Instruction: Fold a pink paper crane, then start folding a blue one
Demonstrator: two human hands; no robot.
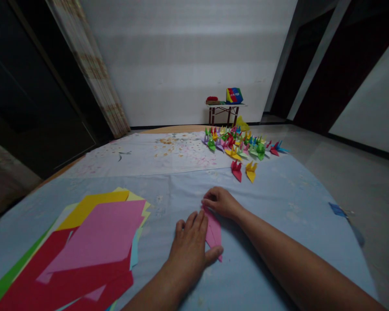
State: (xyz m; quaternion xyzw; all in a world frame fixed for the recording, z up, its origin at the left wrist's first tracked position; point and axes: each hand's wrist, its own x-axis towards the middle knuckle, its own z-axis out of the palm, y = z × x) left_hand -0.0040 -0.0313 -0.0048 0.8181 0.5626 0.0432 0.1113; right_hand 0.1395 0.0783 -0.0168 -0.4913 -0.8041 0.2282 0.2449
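A pink folded paper (213,230), long and pointed at its near end, lies on the blue cloth in front of me. My left hand (192,238) rests flat along its left side, fingers stretched forward and the thumb across the near tip. At the far end, my right hand (221,202) pinches the paper's tip between thumb and forefinger, the other fingers curled. Beyond my hands stand a red paper crane (236,171) and a yellow paper crane (251,172).
A loose stack of coloured paper sheets (100,233) lies at the left. Many folded cranes (240,141) crowd the far right of the round table (155,185). A small blue item (337,209) sits by the right edge. Against the wall stands a small side table (227,105).
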